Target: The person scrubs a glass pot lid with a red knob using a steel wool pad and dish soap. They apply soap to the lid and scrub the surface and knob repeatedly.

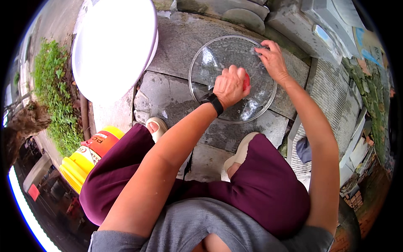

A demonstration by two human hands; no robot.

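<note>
A round transparent disc with a clear rim (201,53), likely a large glass or plastic lid, lies before me above the paving slabs. My left hand (231,85), with a black band on the wrist, is closed around a red thing (246,82) at the disc's middle; the fingers hide most of it. At the upper right rim is my right hand (272,60), its fingertips pinching a small dark, wiry scrubber (261,52) against the disc. White smears and wet glare show on the clear surface.
A large white basin (115,47) stands at the upper left, overexposed. Yellow and red plastic buckets (104,140) are beside my left knee. Green plants grow farther left. Right of the disc are stone blocks (292,28), a ridged slab (327,88) and a dark cloth (303,150).
</note>
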